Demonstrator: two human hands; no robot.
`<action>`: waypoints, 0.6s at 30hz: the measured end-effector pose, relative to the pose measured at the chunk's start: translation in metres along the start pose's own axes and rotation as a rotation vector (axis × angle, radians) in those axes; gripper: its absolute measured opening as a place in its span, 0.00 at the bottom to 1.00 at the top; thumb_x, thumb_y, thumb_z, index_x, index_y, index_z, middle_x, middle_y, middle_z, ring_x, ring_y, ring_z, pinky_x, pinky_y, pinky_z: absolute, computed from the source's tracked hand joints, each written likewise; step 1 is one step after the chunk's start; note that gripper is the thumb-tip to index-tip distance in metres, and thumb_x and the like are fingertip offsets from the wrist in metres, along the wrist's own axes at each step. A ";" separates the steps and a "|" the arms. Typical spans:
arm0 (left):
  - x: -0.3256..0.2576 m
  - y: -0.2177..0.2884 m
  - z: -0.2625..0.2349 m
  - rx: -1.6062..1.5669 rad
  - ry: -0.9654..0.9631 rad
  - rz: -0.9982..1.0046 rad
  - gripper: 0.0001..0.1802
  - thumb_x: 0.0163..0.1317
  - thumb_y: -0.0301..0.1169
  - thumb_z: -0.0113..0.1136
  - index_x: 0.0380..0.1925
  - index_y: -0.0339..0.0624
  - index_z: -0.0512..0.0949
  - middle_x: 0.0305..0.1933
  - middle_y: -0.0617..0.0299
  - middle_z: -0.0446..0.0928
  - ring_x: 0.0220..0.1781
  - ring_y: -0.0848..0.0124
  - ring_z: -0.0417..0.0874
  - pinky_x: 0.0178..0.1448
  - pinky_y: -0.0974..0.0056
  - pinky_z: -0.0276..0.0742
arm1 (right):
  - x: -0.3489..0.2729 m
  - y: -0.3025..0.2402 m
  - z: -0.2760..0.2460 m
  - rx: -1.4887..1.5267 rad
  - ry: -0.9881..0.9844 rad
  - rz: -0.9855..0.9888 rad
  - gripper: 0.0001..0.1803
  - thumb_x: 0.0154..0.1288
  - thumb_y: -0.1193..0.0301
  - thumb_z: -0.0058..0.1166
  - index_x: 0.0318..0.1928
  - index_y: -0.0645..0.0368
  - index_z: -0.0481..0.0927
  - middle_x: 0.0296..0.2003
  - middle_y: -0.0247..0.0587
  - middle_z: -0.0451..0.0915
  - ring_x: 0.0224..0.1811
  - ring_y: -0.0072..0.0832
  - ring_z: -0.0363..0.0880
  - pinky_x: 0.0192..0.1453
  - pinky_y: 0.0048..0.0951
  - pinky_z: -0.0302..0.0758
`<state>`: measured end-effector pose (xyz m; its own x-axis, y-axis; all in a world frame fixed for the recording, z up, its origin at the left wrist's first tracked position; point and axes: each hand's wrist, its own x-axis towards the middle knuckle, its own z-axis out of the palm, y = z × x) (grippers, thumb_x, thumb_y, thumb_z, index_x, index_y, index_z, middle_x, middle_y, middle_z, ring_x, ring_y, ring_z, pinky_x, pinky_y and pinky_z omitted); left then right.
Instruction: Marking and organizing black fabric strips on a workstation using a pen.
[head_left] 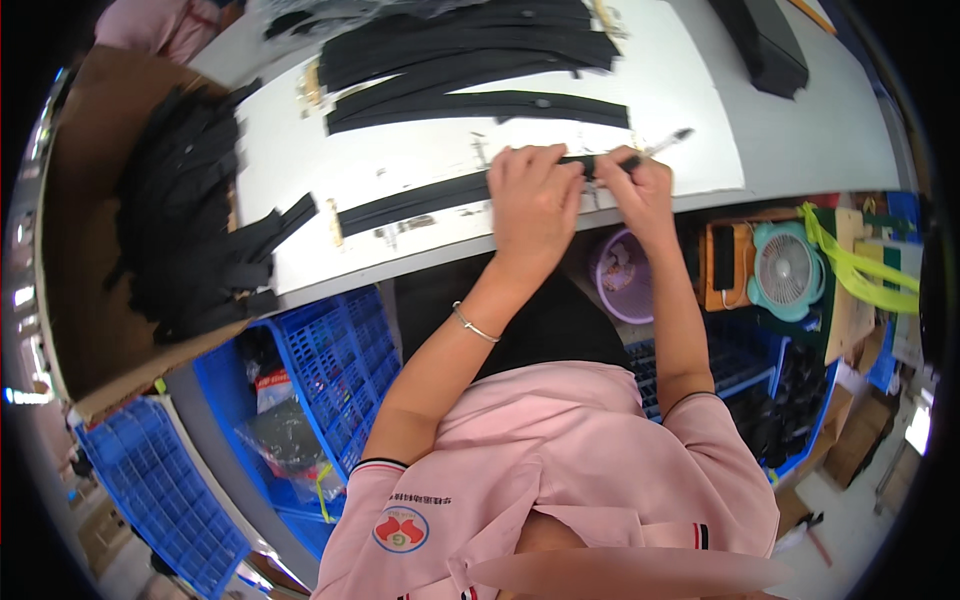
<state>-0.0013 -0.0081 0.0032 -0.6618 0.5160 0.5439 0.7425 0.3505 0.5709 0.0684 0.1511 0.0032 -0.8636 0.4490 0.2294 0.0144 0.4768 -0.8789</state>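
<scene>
A black fabric strip (410, 203) lies along the near edge of a white marked board (700, 120). My left hand (533, 205) rests on the strip, its fingers laid over it and pressing down. At the strip's right end, my right hand (640, 192) is closed around a pen (664, 145), whose pale barrel sticks out to the upper right. The pen's tip is hidden by the fingers. Farther back on the board lies another black strip (480, 108), with a pile of black strips (460, 50) behind it.
At the left stands a cardboard box (85, 150) heaped with black strips (180, 210). A dark long object (765, 50) lies at the back right. Below the table are a purple basket (625, 275), a small teal fan (787, 268) and blue crates (340, 365). Another person's pink sleeve (155, 25) shows far left.
</scene>
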 end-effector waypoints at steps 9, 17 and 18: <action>-0.011 -0.011 -0.028 0.126 -0.234 -0.090 0.25 0.70 0.39 0.62 0.65 0.47 0.77 0.74 0.53 0.68 0.79 0.48 0.60 0.75 0.23 0.39 | -0.011 0.007 -0.003 0.275 0.309 0.005 0.11 0.79 0.70 0.53 0.43 0.65 0.84 0.27 0.34 0.82 0.23 0.12 0.69 0.25 0.15 0.63; 0.039 -0.060 -0.024 0.036 -0.218 -0.021 0.28 0.70 0.43 0.61 0.67 0.45 0.75 0.74 0.49 0.68 0.81 0.49 0.59 0.78 0.26 0.38 | -0.001 -0.008 0.010 0.097 0.230 0.026 0.17 0.82 0.67 0.49 0.61 0.65 0.79 0.39 0.44 0.88 0.38 0.21 0.82 0.45 0.23 0.76; 0.034 -0.060 -0.030 0.002 -0.212 -0.049 0.27 0.70 0.42 0.61 0.66 0.46 0.75 0.74 0.50 0.69 0.81 0.49 0.58 0.79 0.26 0.36 | 0.000 -0.009 0.010 0.098 0.234 0.026 0.17 0.82 0.67 0.49 0.61 0.65 0.79 0.39 0.44 0.88 0.38 0.21 0.82 0.45 0.23 0.76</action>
<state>-0.0718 -0.0353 0.0059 -0.6605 0.6512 0.3738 0.7105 0.3809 0.5917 0.0635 0.1394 0.0067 -0.7233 0.6282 0.2866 -0.0236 0.3923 -0.9195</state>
